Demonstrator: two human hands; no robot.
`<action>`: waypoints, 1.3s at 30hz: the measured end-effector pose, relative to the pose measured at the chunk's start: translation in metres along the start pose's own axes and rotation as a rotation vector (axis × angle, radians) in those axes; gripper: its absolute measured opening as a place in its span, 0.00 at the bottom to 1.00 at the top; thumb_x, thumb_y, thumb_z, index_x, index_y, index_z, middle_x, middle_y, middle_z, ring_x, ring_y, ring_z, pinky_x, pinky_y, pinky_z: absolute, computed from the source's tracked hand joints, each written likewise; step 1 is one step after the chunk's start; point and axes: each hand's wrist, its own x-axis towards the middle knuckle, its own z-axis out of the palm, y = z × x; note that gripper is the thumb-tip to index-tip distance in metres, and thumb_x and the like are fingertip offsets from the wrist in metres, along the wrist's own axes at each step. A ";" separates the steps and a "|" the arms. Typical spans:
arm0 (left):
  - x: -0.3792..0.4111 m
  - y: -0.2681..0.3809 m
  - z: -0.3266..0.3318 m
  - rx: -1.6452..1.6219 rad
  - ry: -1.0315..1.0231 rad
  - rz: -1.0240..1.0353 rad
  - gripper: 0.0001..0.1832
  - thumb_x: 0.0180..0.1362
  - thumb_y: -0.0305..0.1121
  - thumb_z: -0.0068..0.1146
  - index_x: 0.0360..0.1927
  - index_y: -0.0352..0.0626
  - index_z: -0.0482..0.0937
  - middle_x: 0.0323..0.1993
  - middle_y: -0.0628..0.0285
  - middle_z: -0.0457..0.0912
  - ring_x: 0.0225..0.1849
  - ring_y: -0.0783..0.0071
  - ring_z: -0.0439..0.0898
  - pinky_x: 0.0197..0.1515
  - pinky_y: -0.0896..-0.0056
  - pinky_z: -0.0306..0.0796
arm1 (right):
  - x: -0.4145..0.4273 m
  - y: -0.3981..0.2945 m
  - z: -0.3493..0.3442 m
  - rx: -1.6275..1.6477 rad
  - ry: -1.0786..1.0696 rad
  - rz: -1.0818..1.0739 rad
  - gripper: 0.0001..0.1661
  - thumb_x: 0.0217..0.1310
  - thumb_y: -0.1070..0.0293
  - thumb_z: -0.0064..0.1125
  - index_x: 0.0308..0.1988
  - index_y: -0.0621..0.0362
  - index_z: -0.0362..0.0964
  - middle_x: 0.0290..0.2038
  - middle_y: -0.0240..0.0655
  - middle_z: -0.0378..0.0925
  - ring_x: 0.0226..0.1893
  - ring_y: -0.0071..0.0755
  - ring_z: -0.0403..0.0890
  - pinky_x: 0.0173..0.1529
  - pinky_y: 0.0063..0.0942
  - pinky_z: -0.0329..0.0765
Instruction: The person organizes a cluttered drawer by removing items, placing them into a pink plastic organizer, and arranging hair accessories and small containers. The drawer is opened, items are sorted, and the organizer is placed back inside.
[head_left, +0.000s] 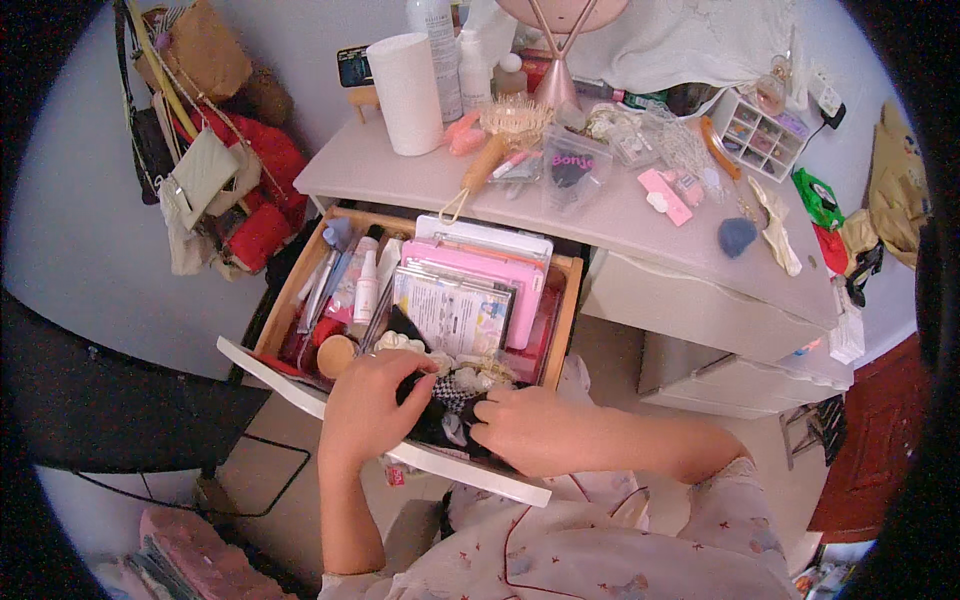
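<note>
A wooden drawer (569, 300) with a white front stands pulled out of the dressing table. Both hands reach into its near part. My left hand (382, 401) bends over the front edge, thumb and fingers at a black fabric bundle. My right hand (525, 427) rests at the bundle's other side, fingers curled; whether either grips it is hidden. Between them lie a houndstooth fabric piece (451, 395) and cream scrunchies (401, 343). Behind them stand a pink case (530, 300) and a clear case with a printed sheet (450, 311). A white spray bottle (366, 289) lies at the left.
On the tabletop (570, 225) are a paper towel roll (406, 95), a wooden hairbrush (484, 161), a zip bag (571, 169), a blue puff (737, 237) and a compartment box (761, 135). Bags (202, 176) hang at the left. A black-topped table (135, 397) stands at the lower left.
</note>
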 end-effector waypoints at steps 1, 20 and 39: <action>-0.001 0.000 0.000 -0.002 0.009 -0.004 0.11 0.59 0.33 0.59 0.42 0.38 0.84 0.41 0.51 0.86 0.46 0.51 0.84 0.51 0.57 0.75 | -0.006 0.004 -0.011 0.045 0.038 -0.003 0.11 0.54 0.67 0.62 0.38 0.62 0.80 0.34 0.39 0.80 0.41 0.44 0.82 0.44 0.39 0.81; -0.014 -0.011 0.012 -0.133 0.954 -0.028 0.12 0.61 0.18 0.47 0.45 0.35 0.80 0.49 0.52 0.81 0.54 0.59 0.79 0.61 0.63 0.68 | -0.024 0.314 -0.176 -0.418 0.438 1.061 0.15 0.53 0.54 0.62 0.39 0.48 0.85 0.44 0.41 0.85 0.46 0.49 0.85 0.49 0.55 0.75; -0.052 -0.028 0.026 0.083 0.821 0.125 0.14 0.61 0.40 0.51 0.28 0.43 0.81 0.35 0.60 0.83 0.44 0.58 0.80 0.59 0.51 0.67 | -0.020 0.351 -0.220 0.133 1.319 0.855 0.15 0.58 0.60 0.61 0.35 0.63 0.79 0.33 0.34 0.80 0.41 0.32 0.79 0.46 0.32 0.74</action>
